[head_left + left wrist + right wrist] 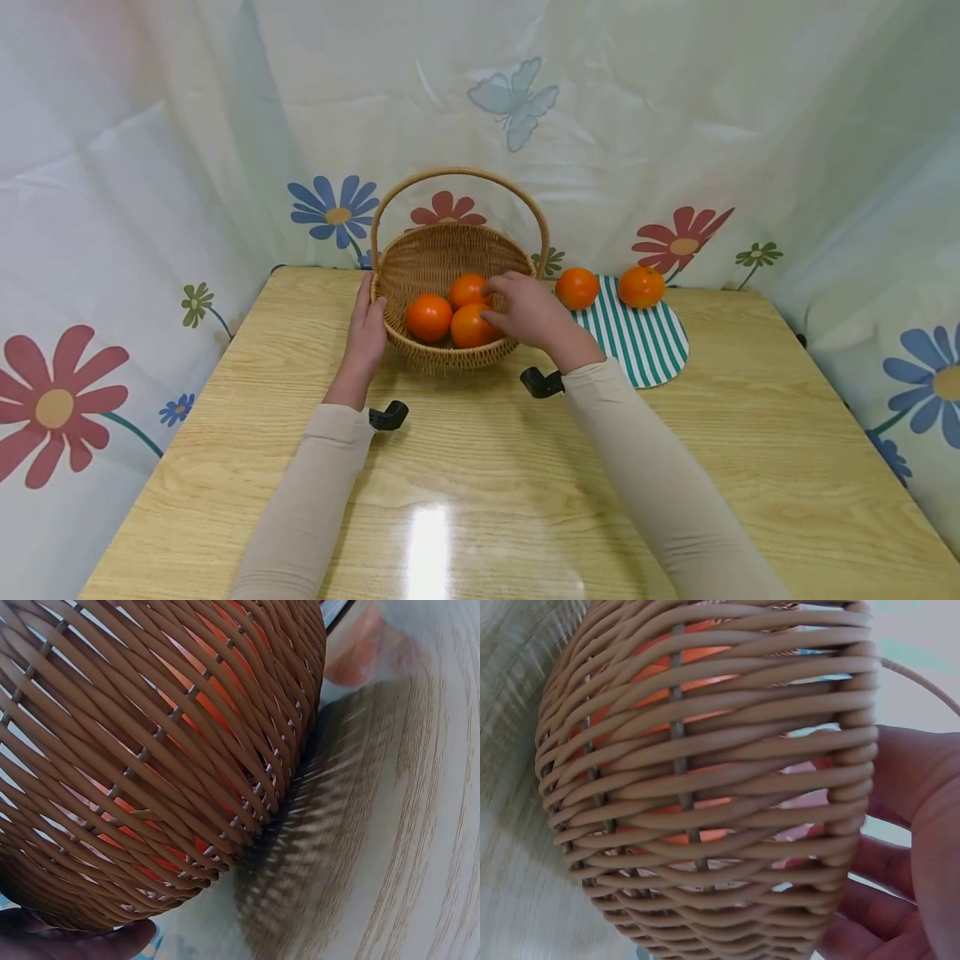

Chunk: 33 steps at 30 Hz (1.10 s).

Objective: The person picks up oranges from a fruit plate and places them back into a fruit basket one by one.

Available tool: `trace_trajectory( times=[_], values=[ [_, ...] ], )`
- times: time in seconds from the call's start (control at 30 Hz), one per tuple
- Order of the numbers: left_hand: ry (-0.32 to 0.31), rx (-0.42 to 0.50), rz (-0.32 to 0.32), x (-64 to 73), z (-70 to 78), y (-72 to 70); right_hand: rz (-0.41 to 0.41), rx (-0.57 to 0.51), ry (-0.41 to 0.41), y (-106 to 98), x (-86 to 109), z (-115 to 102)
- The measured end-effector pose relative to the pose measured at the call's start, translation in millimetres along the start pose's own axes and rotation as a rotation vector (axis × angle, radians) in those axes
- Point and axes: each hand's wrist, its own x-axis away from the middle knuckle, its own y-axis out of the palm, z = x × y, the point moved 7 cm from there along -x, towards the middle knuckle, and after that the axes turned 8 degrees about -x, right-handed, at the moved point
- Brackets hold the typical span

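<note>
My left grip is clamped on the rim of the wicker basket, thumb over the edge and fingers along the outer wall. My right grip reaches over the opposite side of the rim, its thumb and fingers apart, tips at the fruit inside; how firmly they touch I cannot tell.

Only from the head view can I count what the basket holds: a left fruit, a front fruit and a rear fruit, all orange and bunched low in the bowl. That view alone also gives me the whole arched handle, upright, and the striped mat on the tabletop to the basket's right. One orange fruit sits at the mat's back left edge, and a second orange fruit at its back right. A cloth printed with flowers and a butterfly hangs behind.

My left wrist view gives the weave close up, orange patches showing through its gaps, and the basket's slatted shadow on the wood. My right wrist view shows what the head view hides: fingers loosely bent behind the rim, with pale light between them and the thumb.
</note>
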Motion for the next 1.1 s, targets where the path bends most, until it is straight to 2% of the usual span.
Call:
trace_trajectory(
  times=[0.37, 0.63, 0.87, 0.97, 1.1],
  values=[
    [-0.01, 0.017, -0.003, -0.7, -2.1, 0.1, 0.135, -0.032, -0.058, -17.1, 14.1, 7.3],
    [-0.014, 0.028, -0.002, -1.1, -1.5, 0.8, 0.198, -0.115, -0.019, -28.3, 30.2, 23.3],
    [-0.013, 0.026, -0.003, -2.0, -0.9, -0.6, 0.291, -0.109, -0.053, -38.7, 39.9, 37.3],
    [-0.02, 0.025, 0.002, -1.6, -0.8, -0.4, 0.335, -0.132, -0.039, -42.9, 44.0, 47.4],
    [-0.021, 0.023, 0.004, -1.6, -0.9, 0.5, 0.369, -0.169, 0.02, -47.6, 47.5, 64.4]
  ],
)
